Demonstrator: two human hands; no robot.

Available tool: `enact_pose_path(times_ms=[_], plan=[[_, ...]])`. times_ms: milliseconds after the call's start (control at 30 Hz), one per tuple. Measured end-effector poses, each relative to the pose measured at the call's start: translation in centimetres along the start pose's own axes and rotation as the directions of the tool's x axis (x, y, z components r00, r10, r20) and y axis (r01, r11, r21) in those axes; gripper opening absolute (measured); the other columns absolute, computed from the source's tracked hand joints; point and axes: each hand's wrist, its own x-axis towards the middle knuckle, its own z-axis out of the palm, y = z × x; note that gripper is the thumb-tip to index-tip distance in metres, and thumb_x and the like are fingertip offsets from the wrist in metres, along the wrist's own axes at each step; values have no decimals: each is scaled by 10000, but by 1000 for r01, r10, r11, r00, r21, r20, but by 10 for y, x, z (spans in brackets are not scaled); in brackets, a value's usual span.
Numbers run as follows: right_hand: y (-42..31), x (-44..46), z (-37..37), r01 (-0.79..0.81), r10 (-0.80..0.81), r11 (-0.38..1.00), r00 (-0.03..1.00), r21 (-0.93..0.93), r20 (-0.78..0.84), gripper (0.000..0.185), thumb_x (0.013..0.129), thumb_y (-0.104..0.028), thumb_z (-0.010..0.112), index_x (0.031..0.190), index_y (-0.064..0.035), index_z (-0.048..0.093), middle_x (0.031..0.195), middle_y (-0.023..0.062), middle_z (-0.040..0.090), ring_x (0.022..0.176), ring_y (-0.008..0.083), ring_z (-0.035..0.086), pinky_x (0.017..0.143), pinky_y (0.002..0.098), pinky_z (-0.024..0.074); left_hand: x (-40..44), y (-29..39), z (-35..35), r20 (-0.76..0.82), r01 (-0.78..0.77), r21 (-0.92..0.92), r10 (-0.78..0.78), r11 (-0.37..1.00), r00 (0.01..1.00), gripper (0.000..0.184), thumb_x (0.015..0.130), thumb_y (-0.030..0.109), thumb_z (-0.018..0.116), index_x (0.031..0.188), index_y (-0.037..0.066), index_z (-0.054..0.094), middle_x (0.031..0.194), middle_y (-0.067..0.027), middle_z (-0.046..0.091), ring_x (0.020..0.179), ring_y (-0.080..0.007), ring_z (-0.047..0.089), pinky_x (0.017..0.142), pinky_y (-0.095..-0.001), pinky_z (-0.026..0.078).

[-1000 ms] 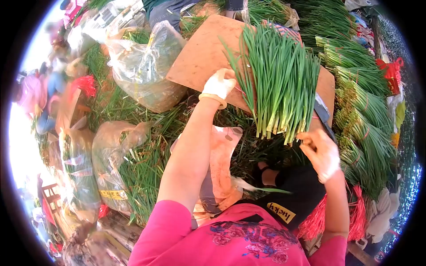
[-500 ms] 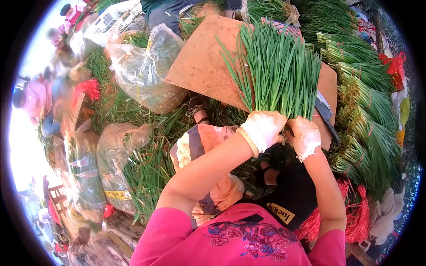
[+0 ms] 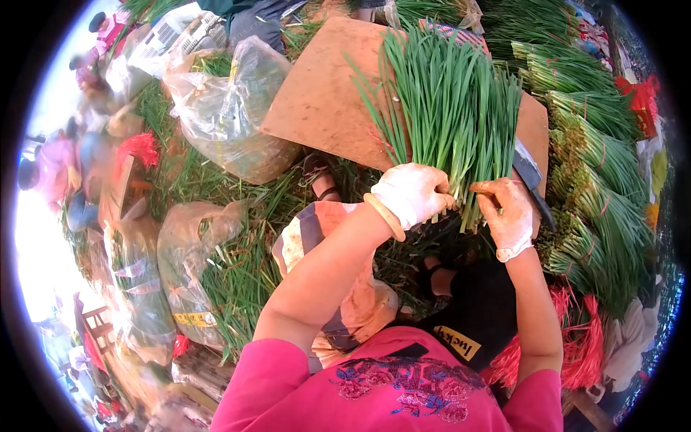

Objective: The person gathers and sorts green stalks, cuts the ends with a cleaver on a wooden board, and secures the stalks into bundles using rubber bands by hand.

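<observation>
A thick bunch of green chives (image 3: 450,108) lies on the brown board (image 3: 317,86), its leaves pointing away from me and its pale stem ends toward me. My left hand (image 3: 416,193), in a thin whitish glove, is closed on the left side of the stem ends. My right hand (image 3: 507,212), gloved too, is beside the right side of the stems, with index finger and thumb apart. Some stem ends show between the hands. A knife (image 3: 527,169) with a dark handle lies on the board, right of the chives.
Tied bundles of chives (image 3: 601,187) are stacked along the right. Red ties (image 3: 581,345) hang below them. Clear plastic bags (image 3: 227,115) stand at left among loose greens (image 3: 241,288). Several people are at the far left, and another person's legs (image 3: 259,25) are at the top.
My right hand has moved down and slightly right, its fingers parting from the stems. My left hand has shifted left and stays on the chives. More stem ends now show between the hands.
</observation>
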Motion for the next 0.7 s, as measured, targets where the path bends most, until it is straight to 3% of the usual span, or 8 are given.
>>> enact_pose_path(times_ms=[300,333,400,467,533,600,667,700], plan=[[-3,0,16,-3,6,996,999,-89,31,233,660,-140,734,862,-77,636,744,78,568,638,230,590,583,353,468,4,8,-8,201,137,-374,-64,917,977,226,784,250,634,854,38,668,734,-58,679,655,-160,637,602,-289,489],[0,-2,15,3,-1,995,1000,-103,21,228,664,-142,731,860,-75,635,746,79,569,640,231,590,587,353,469,5,4,-6,268,259,-576,-121,775,956,185,805,188,612,864,22,666,754,-42,675,623,-112,607,564,-240,470],[5,-5,10,-4,12,991,998,-137,60,209,684,-144,716,862,-71,636,756,86,576,643,236,589,596,349,470,5,0,-19,95,171,-801,-160,573,983,162,821,161,592,863,22,664,782,-43,669,636,-96,598,549,-220,458],[-10,-4,-5,-56,63,996,991,-69,114,209,693,-147,711,875,-71,640,769,92,586,642,237,589,601,346,470,14,-29,-25,-144,99,-599,-229,795,963,170,817,185,605,862,31,661,780,-55,661,654,-136,606,566,-261,477],[-19,8,-12,141,-144,982,990,-122,-12,141,734,-134,675,860,-74,655,793,87,611,697,243,599,653,343,476,14,-36,-29,-321,115,-162,-162,980,933,258,791,247,649,963,55,641,772,-75,642,679,-208,612,620,-313,496],[-31,25,-5,271,-277,947,961,-172,-11,97,762,-123,647,847,-76,657,826,77,631,758,257,603,694,361,472,15,-23,-20,-363,134,-117,-168,984,916,439,738,308,706,1100,91,586,819,-95,630,744,-258,616,695,-346,501],[-21,35,14,341,-325,928,938,-150,124,108,798,-167,610,850,-86,657,864,64,645,811,270,599,733,390,457,29,-30,12,-344,62,-67,-82,996,935,749,691,307,742,1318,68,407,966,-148,627,858,-313,620,790,-383,488],[-18,37,20,325,-245,901,928,-287,282,164,820,-243,580,812,-102,663,847,57,647,852,259,594,743,401,443,30,-27,16,-271,160,-7,-156,987,950,819,693,299,738,1365,68,332,996,-161,625,894,-327,617,805,-393,484]])
